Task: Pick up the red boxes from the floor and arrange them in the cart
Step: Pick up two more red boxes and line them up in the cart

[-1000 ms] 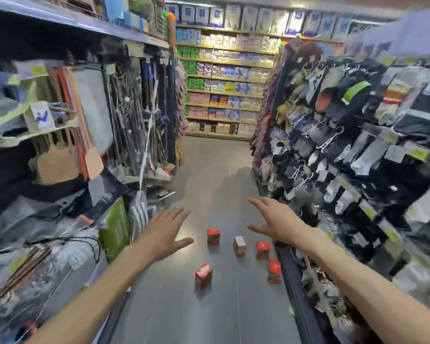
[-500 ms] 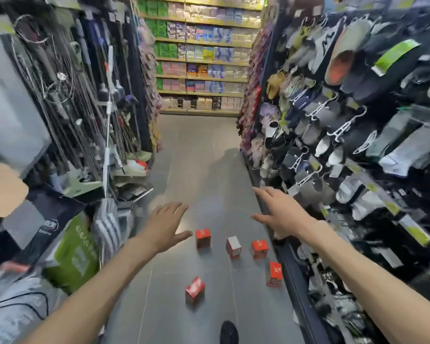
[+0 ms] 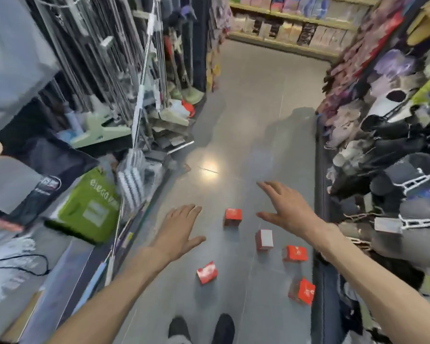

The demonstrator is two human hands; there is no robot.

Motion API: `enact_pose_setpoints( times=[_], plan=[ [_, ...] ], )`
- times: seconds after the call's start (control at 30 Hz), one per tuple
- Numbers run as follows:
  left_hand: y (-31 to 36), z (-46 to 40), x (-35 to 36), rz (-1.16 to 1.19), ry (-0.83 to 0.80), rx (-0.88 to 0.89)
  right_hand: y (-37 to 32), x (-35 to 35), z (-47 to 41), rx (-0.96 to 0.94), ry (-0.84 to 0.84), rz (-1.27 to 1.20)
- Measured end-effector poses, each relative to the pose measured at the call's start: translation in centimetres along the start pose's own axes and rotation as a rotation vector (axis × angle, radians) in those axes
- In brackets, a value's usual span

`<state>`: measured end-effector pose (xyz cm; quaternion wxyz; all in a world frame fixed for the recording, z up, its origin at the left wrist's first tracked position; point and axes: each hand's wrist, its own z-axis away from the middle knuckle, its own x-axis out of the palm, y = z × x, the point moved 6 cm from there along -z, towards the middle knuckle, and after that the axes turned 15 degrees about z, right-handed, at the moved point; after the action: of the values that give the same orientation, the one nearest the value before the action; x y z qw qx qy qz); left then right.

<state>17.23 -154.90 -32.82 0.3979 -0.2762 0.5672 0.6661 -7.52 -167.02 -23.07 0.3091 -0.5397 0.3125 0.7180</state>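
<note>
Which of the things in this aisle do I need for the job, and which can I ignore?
For the job: five red boxes on the floor; left hand and right hand, both open and empty. No cart in view.

Ignore: green bag, mops, hanging slippers, far shelf.

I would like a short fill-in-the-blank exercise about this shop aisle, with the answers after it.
1. The number of red boxes lying on the floor is ____.
2. Both hands, left hand and right hand, hold ____.
3. The green package lies on the person's ____ side.

Answers: five; nothing; left
</note>
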Motion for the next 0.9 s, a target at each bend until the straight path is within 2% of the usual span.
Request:
enact_pose_setpoints(
  times=[0.3,0.5,0.7,0.9],
  plan=[
    [-12.7,-6.6,17.0,0.137,-0.157,-0.223,0.1,15.9,-14.8,-0.053,-0.052,-0.111],
    [-20.4,-10.8,31.7,0.273,-0.223,-0.343,0.2,31.3,-22.2,-0.116,-0.081,-0.166],
    [-26.8,-12.5,47.4,0.315,-0.318,-0.501,-0.1,47.6,-26.9,-0.192,-0.166,-0.193],
    [-30.1,-13.1,60.0,0.176,-0.404,-0.496,0.6,60.3,-29.8,-0.174,-0.218,-0.205]
  ],
)
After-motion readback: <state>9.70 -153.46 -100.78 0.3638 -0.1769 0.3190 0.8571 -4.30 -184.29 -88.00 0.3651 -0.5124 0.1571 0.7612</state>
